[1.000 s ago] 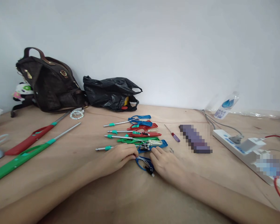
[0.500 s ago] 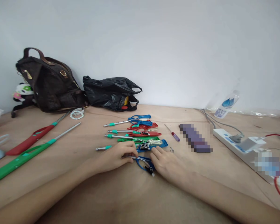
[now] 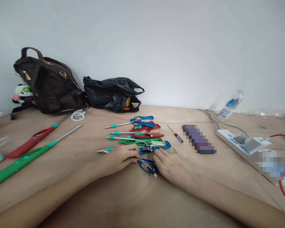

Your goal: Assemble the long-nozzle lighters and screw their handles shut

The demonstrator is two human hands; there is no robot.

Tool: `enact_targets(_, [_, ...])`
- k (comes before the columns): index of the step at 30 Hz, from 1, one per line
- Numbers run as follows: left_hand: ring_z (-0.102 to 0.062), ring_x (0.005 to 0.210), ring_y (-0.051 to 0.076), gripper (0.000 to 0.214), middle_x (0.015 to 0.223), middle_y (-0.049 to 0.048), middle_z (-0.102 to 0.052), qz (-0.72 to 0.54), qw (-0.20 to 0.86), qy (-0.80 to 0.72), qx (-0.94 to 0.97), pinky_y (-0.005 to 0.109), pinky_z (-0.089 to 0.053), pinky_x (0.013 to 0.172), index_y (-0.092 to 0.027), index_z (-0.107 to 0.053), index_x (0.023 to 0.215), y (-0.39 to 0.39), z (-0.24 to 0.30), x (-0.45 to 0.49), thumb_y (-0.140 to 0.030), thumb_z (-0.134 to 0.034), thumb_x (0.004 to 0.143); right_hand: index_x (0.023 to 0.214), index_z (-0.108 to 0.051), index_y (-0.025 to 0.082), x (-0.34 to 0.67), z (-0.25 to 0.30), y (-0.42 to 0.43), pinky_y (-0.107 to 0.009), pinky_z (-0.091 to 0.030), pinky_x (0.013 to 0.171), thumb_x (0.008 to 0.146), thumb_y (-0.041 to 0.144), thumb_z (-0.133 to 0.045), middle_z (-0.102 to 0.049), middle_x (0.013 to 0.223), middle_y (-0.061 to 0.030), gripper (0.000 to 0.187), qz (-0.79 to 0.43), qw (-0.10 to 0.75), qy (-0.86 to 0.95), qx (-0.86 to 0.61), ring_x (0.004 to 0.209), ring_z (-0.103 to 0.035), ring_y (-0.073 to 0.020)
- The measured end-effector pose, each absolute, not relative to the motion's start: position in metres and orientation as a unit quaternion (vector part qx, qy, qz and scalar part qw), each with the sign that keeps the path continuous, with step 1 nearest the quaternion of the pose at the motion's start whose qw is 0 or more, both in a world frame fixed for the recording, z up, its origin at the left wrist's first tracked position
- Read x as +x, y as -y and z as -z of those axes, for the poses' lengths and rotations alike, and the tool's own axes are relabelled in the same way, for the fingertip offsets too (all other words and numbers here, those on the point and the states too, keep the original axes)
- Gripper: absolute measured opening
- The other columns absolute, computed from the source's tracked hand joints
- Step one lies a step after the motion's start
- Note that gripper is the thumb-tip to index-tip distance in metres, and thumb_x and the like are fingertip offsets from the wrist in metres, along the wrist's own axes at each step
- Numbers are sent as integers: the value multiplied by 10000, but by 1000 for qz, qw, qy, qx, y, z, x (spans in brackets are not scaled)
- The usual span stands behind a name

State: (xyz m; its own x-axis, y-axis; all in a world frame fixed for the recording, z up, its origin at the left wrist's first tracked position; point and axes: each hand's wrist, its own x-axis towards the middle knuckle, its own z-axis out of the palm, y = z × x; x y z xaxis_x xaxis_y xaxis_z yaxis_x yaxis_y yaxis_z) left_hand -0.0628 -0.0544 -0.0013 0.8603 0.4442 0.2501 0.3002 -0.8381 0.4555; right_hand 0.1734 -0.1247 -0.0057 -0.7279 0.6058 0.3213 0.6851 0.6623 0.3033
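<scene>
In the head view, an opened blue lighter casing (image 3: 142, 166) lies nearest to me, with thin white wires and a small black part (image 3: 152, 171) across it. My left hand (image 3: 122, 158) is closed at the casing's left end, thumb and fingers pinching the wires. Curled over the right end of the casing is my right hand (image 3: 168, 165), which hides that end. Just beyond my hands lie several opened long-neck lighters, among them a blue one (image 3: 167, 145), a green one (image 3: 128, 142) and a red one (image 3: 156, 136), with metal tubes pointing left.
A purple-handled screwdriver (image 3: 179, 138) and a few small screws (image 3: 175, 151) lie to the right. Beyond them are a blurred-out purple object (image 3: 197, 139), a white power strip (image 3: 237, 148) and a bottle (image 3: 230, 106). Whole red (image 3: 30, 144) and green (image 3: 21, 164) lighters lie left, before a backpack (image 3: 54, 88).
My left fingers have closed further over the metal piece near the casing's left end. The small black part has shifted slightly. My right hand stays on the casing.
</scene>
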Motion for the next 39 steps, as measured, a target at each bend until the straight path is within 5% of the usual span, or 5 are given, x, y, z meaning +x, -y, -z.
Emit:
enact_targets(21, [-512,702,161,406,806,37,-526,-142,0,-159,977,235,-365,595,-219,-642,1034,67,-5,-56,-142,-245,998,768,-565,164,168,17,126,-297,-395,536,793,8,-524,-600,790,-71,163,153,134,859,-471,736,-559,-218])
enact_targets(39, [-526,815,192,371,944,60,-538,-108,-23,-175,978,264,-409,682,-221,-590,1128,68,6,-53,-212,-234,1027,908,-601,163,166,1,129,-319,-431,656,756,0,-490,-634,925,-64,249,21,143,861,-488,859,-571,-227])
